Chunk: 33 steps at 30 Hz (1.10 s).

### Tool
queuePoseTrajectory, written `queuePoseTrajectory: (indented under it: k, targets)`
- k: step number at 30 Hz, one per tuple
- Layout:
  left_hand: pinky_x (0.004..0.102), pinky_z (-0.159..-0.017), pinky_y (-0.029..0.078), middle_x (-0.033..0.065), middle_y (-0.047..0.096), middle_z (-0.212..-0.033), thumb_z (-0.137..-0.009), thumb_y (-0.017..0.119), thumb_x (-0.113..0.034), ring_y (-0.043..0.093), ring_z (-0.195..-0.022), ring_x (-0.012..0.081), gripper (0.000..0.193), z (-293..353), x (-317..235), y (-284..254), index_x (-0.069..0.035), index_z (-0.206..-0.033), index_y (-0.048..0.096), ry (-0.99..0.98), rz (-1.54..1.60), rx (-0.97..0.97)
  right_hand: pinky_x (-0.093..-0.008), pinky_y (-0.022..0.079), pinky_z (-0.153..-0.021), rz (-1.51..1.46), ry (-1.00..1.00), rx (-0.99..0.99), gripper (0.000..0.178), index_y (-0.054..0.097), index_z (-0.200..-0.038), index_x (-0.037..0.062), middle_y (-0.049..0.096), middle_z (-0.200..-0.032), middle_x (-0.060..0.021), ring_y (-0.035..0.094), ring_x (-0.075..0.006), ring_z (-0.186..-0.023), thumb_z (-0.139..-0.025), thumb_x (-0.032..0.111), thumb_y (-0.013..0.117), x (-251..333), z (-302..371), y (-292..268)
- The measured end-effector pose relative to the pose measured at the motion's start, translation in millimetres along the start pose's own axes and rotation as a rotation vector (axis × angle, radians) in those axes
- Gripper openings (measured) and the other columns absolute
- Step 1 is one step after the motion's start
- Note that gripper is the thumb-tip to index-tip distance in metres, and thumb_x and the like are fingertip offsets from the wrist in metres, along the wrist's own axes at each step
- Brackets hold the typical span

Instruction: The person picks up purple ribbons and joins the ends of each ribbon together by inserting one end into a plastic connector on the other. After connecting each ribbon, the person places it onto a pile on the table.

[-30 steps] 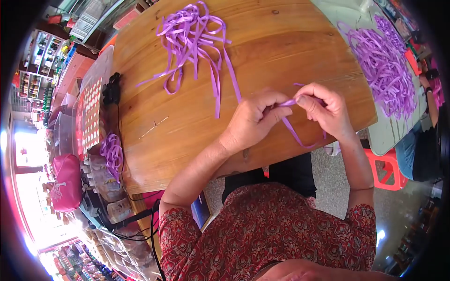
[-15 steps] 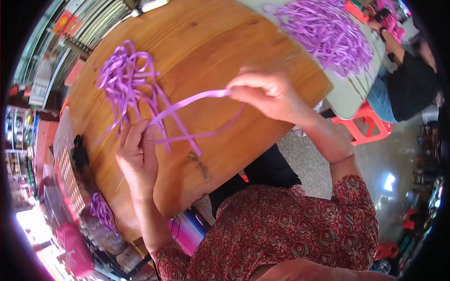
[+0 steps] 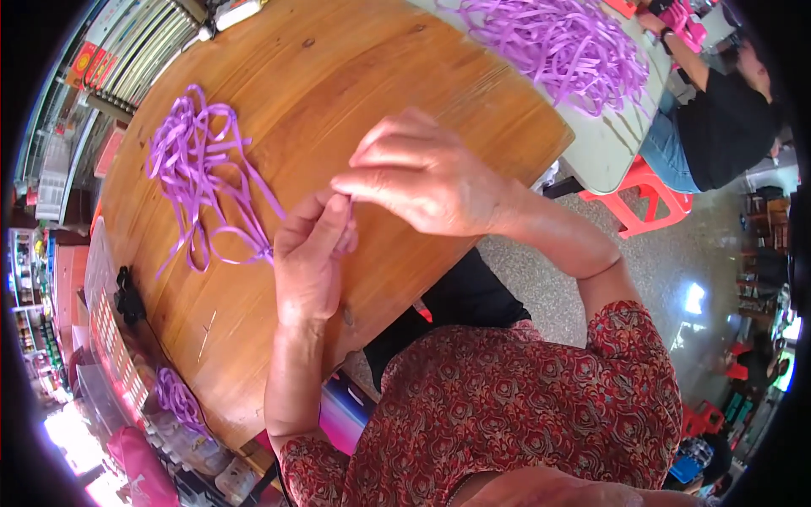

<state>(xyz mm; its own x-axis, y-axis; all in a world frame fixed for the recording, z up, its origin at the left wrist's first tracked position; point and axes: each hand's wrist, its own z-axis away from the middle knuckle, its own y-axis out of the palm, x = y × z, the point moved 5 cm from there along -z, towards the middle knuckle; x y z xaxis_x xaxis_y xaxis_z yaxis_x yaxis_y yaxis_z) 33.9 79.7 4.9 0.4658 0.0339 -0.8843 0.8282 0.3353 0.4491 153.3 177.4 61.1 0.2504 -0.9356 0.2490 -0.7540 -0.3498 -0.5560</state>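
Note:
On the wooden table, a loose tangle of purple ribbon (image 3: 190,152) lies at the left. Strands from it trail toward my left hand (image 3: 308,258), whose thumb and fingers are pinched together on purple ribbon, mostly hidden in the grip. My right hand (image 3: 422,177) is closed, its thumb tip meeting my left thumb and fingertips above the table. Only a sliver of purple shows between the two hands. What the right fingers hold is hidden behind them.
A larger heap of purple ribbon (image 3: 566,55) covers a pale table (image 3: 604,160) at the far right. Beyond sits a person in black (image 3: 722,118) by a red stool (image 3: 638,203). A small purple bundle (image 3: 177,401) lies past the wooden table's (image 3: 380,76) left edge.
My right hand has moved left and my left hand right, so their fingertips now meet. The ribbon stretched between them is gone from view. Strands by the tangle have shifted.

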Motion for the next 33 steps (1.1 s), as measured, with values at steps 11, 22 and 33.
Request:
queuePoseTrajectory:
  k: [11, 22, 33]
  targets:
    - [0.0181, -0.064, 0.037, -0.0043, 0.056, -0.074, -0.082, 0.067, -0.006, 0.047, -0.069, 0.0036, 0.009, -0.3, -10.3, -6.6, -0.001, -0.091, 0.068, 0.165, -0.515, -0.211, -0.0256, 0.047, -0.061, -0.328, 0.385, 0.095, 0.016, 0.067, -0.094, 0.0001, 0.064, -0.081, -0.0089, 0.061, -0.0173, -0.075, -0.079, -0.004, 0.064, -30.1, 17.2, 3.0]
    - [0.0181, -0.071, 0.042, -0.002, 0.064, -0.081, -0.082, 0.067, -0.005, 0.054, -0.076, 0.0036, 0.01, 4.0, -8.3, -9.1, -0.001, -0.092, 0.069, 0.064, -0.328, -0.235, -0.0303, 0.047, -0.074, 0.114, 0.044, 0.091, 0.035, 0.066, -0.105, 0.0053, 0.065, -0.095, -0.0083, 0.062, -0.0223, -0.086, -0.071, 0.009, 0.073, -1.4, 1.8, 0.1]
    - [0.0179, -0.062, 0.042, -0.0021, 0.061, -0.076, -0.081, 0.069, -0.005, 0.052, -0.071, 0.002, 0.008, -0.1, -18.6, -11.3, -0.002, -0.088, 0.068, 0.296, -0.583, -0.077, -0.0298, 0.044, -0.064, -0.046, 0.178, 0.139, 0.016, 0.067, -0.088, 0.0019, 0.059, -0.077, -0.0065, 0.057, -0.0193, -0.072, -0.073, 0.0, 0.069, -9.4, 8.6, 8.1]
